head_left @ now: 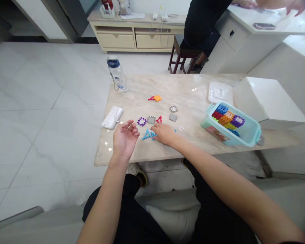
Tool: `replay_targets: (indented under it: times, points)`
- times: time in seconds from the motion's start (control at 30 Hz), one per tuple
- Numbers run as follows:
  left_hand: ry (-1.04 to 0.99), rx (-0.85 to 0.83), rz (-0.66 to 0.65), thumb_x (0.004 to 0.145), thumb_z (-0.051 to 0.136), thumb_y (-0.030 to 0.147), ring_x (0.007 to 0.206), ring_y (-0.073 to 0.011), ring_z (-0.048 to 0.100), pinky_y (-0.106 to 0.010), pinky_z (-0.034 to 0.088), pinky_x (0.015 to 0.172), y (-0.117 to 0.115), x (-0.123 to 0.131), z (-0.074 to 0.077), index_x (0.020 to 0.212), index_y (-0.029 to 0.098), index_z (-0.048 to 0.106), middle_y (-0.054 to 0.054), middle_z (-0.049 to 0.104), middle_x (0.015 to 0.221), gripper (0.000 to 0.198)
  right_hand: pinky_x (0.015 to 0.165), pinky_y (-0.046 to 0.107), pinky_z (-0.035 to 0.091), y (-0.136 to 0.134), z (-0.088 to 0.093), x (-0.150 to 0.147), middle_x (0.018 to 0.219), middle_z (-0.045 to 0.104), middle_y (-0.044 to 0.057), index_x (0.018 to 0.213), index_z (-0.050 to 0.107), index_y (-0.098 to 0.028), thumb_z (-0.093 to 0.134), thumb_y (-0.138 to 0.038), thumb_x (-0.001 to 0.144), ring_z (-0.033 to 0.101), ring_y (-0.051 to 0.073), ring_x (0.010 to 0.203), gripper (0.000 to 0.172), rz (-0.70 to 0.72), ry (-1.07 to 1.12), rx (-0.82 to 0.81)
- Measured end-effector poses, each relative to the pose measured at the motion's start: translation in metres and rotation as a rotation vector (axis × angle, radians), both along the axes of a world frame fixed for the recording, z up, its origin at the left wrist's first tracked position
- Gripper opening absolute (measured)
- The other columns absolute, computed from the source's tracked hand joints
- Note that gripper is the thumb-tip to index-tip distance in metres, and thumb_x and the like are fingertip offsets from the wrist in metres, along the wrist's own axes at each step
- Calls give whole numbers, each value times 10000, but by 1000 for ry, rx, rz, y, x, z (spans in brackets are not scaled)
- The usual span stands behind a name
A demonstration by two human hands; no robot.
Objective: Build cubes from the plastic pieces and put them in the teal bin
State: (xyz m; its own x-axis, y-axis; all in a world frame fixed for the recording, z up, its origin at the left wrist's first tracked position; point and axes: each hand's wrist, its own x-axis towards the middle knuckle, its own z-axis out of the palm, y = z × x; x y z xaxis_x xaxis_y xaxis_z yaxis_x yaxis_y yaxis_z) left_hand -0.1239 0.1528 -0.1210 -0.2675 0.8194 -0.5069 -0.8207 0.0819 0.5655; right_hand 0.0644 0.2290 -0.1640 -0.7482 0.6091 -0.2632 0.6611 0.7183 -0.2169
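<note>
Flat plastic puzzle tiles lie on the marble table (193,142): a purple tile (141,121), a grey tile (151,119), a small red triangle (159,119), blue triangle pieces (147,135), two more grey tiles (173,113) and an orange-and-red pair (155,98). My right hand (164,133) rests palm down on the table, fingers curled onto the blue pieces. My left hand (125,138) hovers palm up beside them, fingers curled around a thin pale object I cannot make out.
A teal tub (246,137) full of coloured tiles stands at the right, its clear lid (220,92) behind and a white box (269,101) beside it. A water bottle (117,74) and a white cloth (112,117) sit at the left. Another person sits behind the table.
</note>
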Motion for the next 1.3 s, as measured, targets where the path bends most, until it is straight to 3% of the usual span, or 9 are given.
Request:
replay_targets:
  times: [0.2, 0.33, 0.53, 0.67, 0.8, 1.0, 1.1, 1.2, 1.3]
  points:
    - [33, -7, 48, 823, 643, 174, 578, -92, 528, -204, 441, 544, -8, -15, -3, 901, 134, 693, 7, 593, 731, 101, 1077, 436, 514, 1, -27, -34, 1498, 595, 185, 1422, 711, -196, 424, -112, 1111, 567, 335, 1353, 432, 88, -31, 48]
    - [57, 7, 18, 830, 644, 175, 586, -94, 531, -205, 447, 543, -14, -17, -3, 910, 134, 697, 4, 601, 737, 104, 1132, 459, 460, 10, -35, -35, 1361, 656, 185, 1264, 765, -148, 434, -146, 1127, 553, 330, 1330, 358, 127, -41, 66]
    - [33, 10, -6, 815, 659, 159, 588, -97, 533, -205, 449, 550, -14, -17, -2, 911, 168, 677, 9, 601, 735, 99, 1105, 408, 466, 17, -37, -26, 1363, 671, 156, 1379, 695, -155, 386, -71, 1113, 603, 279, 1258, 416, 124, 67, 13]
    - [32, 24, -2, 819, 670, 185, 590, -102, 540, -213, 452, 562, -12, -17, -2, 911, 173, 674, 9, 597, 730, 94, 1139, 447, 457, 16, -36, -19, 1372, 664, 180, 1395, 682, -130, 584, -256, 1102, 579, 326, 1301, 333, -39, 106, 32]
    - [10, 19, 19, 826, 661, 203, 589, -99, 535, -213, 448, 562, -9, -17, -4, 908, 169, 682, 8, 598, 727, 91, 1133, 503, 471, 7, -39, -22, 1402, 628, 228, 1296, 722, -98, 740, -513, 1022, 553, 385, 1316, 499, -123, 66, 41]
    - [18, -12, 56, 825, 647, 198, 576, -95, 534, -205, 433, 548, -4, -19, -14, 911, 161, 677, 11, 608, 718, 98, 1140, 475, 437, -2, -46, -32, 1425, 613, 171, 1337, 753, -179, 751, -250, 996, 525, 351, 1323, 348, 130, 111, -57]
    - [14, -65, 60, 825, 623, 186, 554, -90, 521, -200, 418, 529, -1, -19, -21, 919, 154, 673, 10, 611, 709, 110, 1144, 439, 427, 2, -45, -28, 1441, 614, 129, 1383, 744, -225, 739, -108, 954, 533, 312, 1300, 444, 243, 145, -127]
    - [9, -82, 19, 815, 638, 187, 550, -94, 527, -200, 421, 523, -3, -23, -25, 935, 160, 669, 7, 617, 717, 127, 1150, 437, 429, 11, -42, -18, 1455, 609, 151, 1469, 676, -186, 776, -128, 949, 542, 307, 1300, 533, 215, 154, -95]
    - [30, -78, 29, 806, 640, 174, 556, -92, 533, -196, 424, 523, -7, -28, -26, 938, 159, 667, 7, 619, 725, 135, 1147, 451, 446, 19, -38, -7, 1432, 616, 176, 1458, 672, -149, 795, -258, 995, 558, 324, 1309, 491, 125, 113, -32]
